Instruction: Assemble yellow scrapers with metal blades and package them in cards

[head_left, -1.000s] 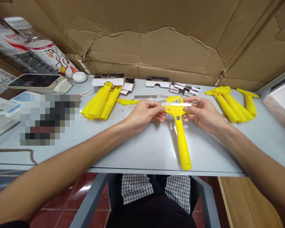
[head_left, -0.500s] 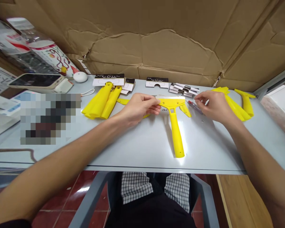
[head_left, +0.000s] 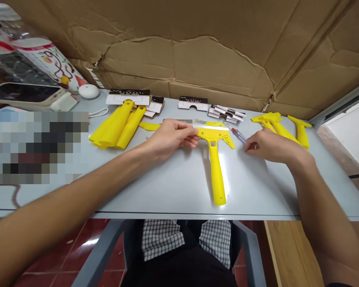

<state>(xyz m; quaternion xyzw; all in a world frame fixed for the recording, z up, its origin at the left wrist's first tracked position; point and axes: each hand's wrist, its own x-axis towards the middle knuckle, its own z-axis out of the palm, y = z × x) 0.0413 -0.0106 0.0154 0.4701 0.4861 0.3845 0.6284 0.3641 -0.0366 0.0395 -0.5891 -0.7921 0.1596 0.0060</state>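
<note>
My left hand (head_left: 178, 137) pinches the left end of the head of a yellow scraper (head_left: 217, 171) with a metal blade strip along its top edge. Its handle points toward me. Just right of the scraper lies a screwdriver (head_left: 239, 136) with a translucent purplish handle. My right hand (head_left: 265, 145) is low over the table by the handle's end, fingertips pressed together; what they hold, if anything, is hidden. Behind the scraper rest a loose yellow piece (head_left: 229, 142) and a flat metal blade (head_left: 179, 120). Several tiny screws lie partly hidden near the scraper head.
Yellow handles (head_left: 119, 125) lie at left under a printed card (head_left: 128, 97). More cards (head_left: 226, 113) are at the back, and further yellow scraper parts (head_left: 299, 131) at right. A phone (head_left: 24, 93), a white egg-shaped object (head_left: 89, 91) and bottles (head_left: 44, 59) stand left. Cardboard (head_left: 179, 52) rises behind.
My right hand has come down and toward me, from beside the screwdriver to the tabletop where a tiny screw lay. My left hand keeps its hold on the scraper. The view has shifted slightly.
</note>
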